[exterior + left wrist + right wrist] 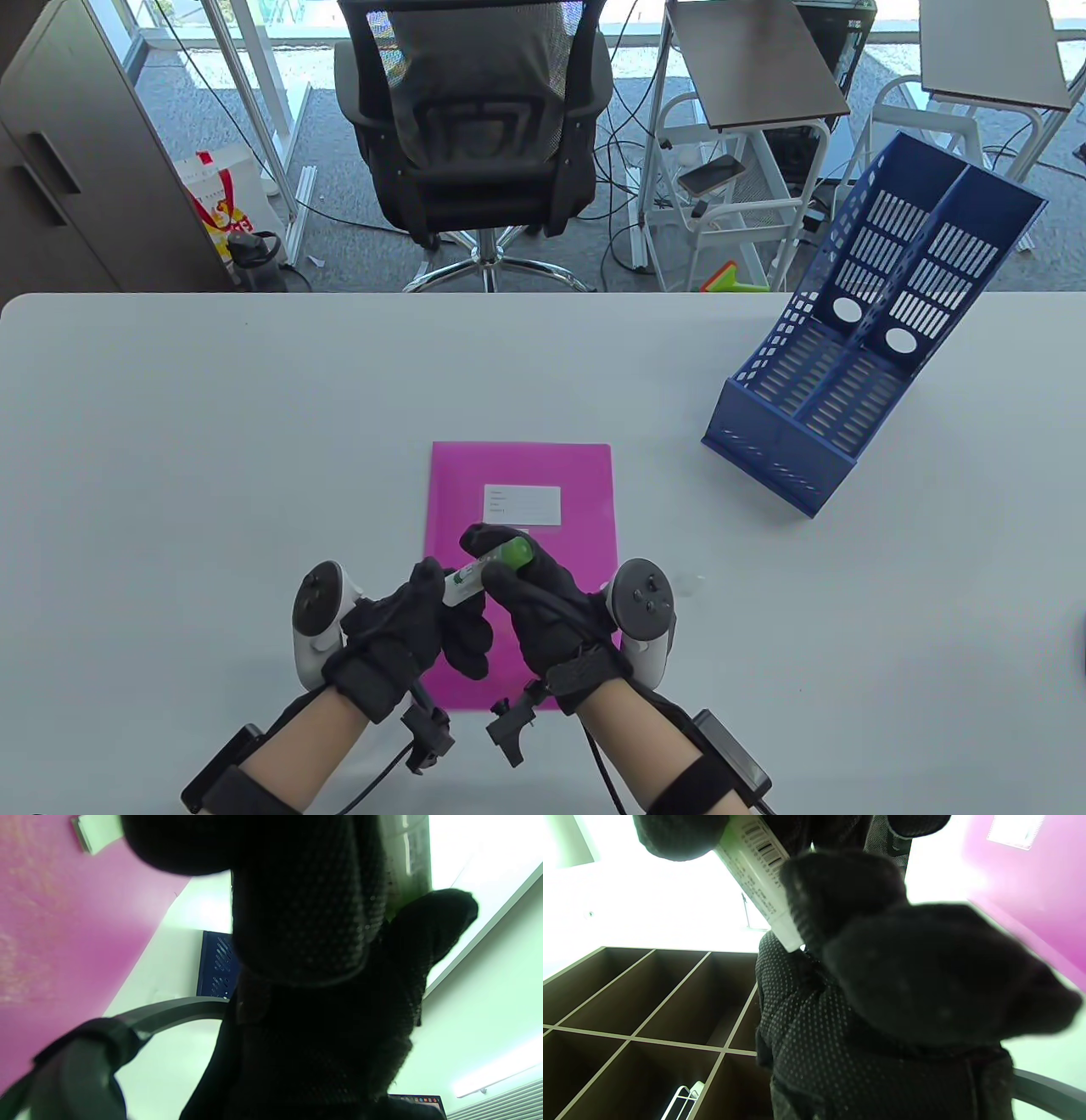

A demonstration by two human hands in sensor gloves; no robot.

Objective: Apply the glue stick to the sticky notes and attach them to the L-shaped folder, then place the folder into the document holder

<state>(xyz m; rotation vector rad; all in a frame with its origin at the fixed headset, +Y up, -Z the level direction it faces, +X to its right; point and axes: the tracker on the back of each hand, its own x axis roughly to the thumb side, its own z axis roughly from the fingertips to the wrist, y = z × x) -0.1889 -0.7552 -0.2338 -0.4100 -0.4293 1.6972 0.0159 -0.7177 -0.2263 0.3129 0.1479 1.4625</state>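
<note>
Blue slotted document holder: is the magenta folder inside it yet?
No. The blue slotted document holder stands empty at the right, while the magenta folder lies flat on the white table.

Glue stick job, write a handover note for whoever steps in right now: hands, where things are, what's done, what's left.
Left hand grips the white body of the green-capped glue stick; right hand has its grip at the cap end.
Both hover over the flat magenta plastic L-shaped folder on the white table.
The blue perforated plastic document holder stands empty, far right.
Done: glue stick picked up.
Left: uncap, glue the note, attach it, file the folder. No loose sticky note is clearly visible.
</note>
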